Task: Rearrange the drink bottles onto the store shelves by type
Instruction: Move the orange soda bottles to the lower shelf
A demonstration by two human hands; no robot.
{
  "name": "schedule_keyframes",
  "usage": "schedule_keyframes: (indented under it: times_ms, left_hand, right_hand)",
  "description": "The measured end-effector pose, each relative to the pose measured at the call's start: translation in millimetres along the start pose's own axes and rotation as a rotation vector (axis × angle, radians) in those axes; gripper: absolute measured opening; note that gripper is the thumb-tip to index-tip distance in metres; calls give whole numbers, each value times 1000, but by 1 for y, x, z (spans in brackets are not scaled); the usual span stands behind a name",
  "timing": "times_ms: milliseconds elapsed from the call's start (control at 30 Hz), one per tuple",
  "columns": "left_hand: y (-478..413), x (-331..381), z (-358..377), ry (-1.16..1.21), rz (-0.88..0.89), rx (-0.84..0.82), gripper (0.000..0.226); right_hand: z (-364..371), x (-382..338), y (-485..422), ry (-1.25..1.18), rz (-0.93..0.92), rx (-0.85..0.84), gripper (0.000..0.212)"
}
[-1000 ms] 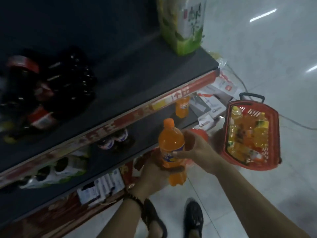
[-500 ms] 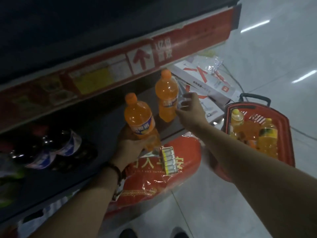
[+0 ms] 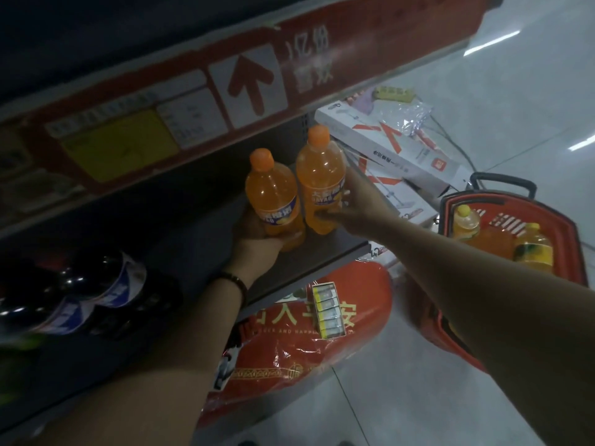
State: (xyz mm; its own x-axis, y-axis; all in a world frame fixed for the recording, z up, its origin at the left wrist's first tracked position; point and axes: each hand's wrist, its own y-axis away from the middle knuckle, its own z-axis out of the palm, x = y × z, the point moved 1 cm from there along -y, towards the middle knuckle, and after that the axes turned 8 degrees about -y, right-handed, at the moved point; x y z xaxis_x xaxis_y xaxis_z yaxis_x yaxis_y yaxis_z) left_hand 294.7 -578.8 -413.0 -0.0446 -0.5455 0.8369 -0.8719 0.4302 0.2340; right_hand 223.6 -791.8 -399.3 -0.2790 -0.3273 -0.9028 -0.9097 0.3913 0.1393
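**Orange sodas side by side on the lower shelf**

Orange is pretty much the whole story here. We've got two orange soda bottles with orange caps and blue labels, right next to each other and touching or nearly so, at the right end of the grey lower shelf (image 3: 341,244).

Our left hand (image 3: 257,243) is wrapped round the bottom of the left bottle (image 3: 273,194) from underneath and behind. That bottle leans a bit to the left, and we honestly can't tell if its base is down on the shelf. There's a dark bracelet (image 3: 235,281) on that wrist.

Our right hand (image 3: 357,204) grips the right bottle (image 3: 322,181) at the label, thumb across the front and fingers curled round the far side. This one looks upright, standing close to the shelf's front edge.

Above both runs the red price strip (image 3: 370,59) of the upper shelf, with a big arrow pointing up. Further left on the same lower shelf, dark cola bottles (image 3: 96,284) lie in shadow, kinda blurry.

Down on the floor to the right sits a red basket (image 3: 573,239) holding more orange and yellow drinks, including a yellow-capped bottle (image 3: 465,220). Under the shelf there's a red plastic bag (image 3: 322,355) with a small box (image 3: 326,310) on top, and white cartons (image 3: 386,146) are stacked behind the bottles.
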Motion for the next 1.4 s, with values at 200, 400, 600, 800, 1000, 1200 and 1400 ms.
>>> schedule_keyframes:
  times_ms: [200, 400, 600, 800, 1000, 1200, 1400]
  left_hand:
    - [2, 4, 5, -32, 61, 40, 70]
    - [10, 6, 13, -39, -11, 64, 45]
    - [18, 14, 14, -5, -49, 53, 50]
    - [30, 29, 11, -7, -85, 41, 49]
    - [80, 44, -12, -128, -209, 0, 59]
    - [204, 81, -89, -451, -237, -212, 21]
    - [330, 161, -225, -605, -222, -106, 28]
  right_hand:
    - [6, 7, 6, 81, -85, 64, 100]
    - [-2, 9, 0, 154, -116, 15, 109]
    - [-7, 3, 1, 202, -76, -6, 107]
    - [0, -6, 20, 235, 45, 48, 87]
    - [18, -52, 106, 244, 145, 15, 49]
    - [8, -157, 192, 493, 49, -312, 34]
    - [0, -307, 242, 512, -94, -438, 21]
